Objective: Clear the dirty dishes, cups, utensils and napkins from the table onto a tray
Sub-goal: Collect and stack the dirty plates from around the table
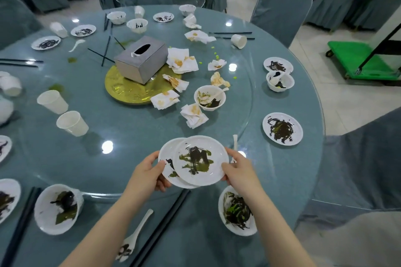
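Observation:
I hold two small dirty white plates over the near edge of the round table's glass turntable [130,136]. The upper plate [200,159], smeared green and dark, partly overlaps the lower plate [168,168]. My left hand [149,172] grips the lower plate's left rim. My right hand [237,168] holds the upper plate's right rim. Nearby lie dirty bowls [57,208] [236,210], a soup spoon [134,236], black chopsticks [160,227], stained napkins [193,114] and paper cups [72,122]. No tray is in view.
A grey tissue box [142,58] sits on a gold disc [128,91] at the centre. More dirty plates [282,128], bowls [209,97] and cups ring the table. Covered chairs [282,4] surround it. A green cart [360,58] stands on the floor at right.

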`<move>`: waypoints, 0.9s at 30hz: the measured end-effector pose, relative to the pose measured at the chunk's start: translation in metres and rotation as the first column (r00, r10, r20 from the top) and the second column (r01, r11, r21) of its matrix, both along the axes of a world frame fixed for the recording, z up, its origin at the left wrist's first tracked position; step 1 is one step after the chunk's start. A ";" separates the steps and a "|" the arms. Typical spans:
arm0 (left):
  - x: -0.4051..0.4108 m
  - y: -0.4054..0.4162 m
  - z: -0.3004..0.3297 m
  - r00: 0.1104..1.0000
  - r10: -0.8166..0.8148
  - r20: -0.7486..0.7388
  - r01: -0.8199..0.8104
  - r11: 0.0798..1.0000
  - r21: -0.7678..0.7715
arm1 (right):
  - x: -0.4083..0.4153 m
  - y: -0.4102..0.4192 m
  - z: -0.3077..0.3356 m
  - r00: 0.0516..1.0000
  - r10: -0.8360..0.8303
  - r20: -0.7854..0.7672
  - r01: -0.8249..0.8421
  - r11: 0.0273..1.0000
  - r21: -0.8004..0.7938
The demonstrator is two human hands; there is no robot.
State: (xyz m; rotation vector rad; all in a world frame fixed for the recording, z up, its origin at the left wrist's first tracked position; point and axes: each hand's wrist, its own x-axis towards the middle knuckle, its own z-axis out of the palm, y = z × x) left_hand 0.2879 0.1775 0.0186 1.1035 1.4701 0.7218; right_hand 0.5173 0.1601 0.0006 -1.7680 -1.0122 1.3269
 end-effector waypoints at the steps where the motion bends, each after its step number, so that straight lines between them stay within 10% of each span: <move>1: -0.001 0.000 0.001 1.000 0.001 0.005 -0.001 1.000 0.003 | -0.004 0.002 -0.003 0.999 0.037 0.025 -0.037 0.999 0.005; 11: 0.000 0.014 0.001 0.998 -0.056 -0.036 0.057 0.998 0.029 | -0.014 0.021 -0.022 0.988 0.143 0.054 -0.146 0.988 0.041; 19: 0.012 0.042 -0.014 0.999 0.014 -0.040 -0.012 0.998 0.057 | 0.075 0.033 -0.046 0.862 -0.503 0.062 0.506 0.862 -0.032; 27: 0.021 0.056 -0.024 0.999 0.047 -0.021 -0.046 0.998 0.031 | 0.139 0.070 -0.069 0.716 -0.698 0.019 0.682 0.693 -0.233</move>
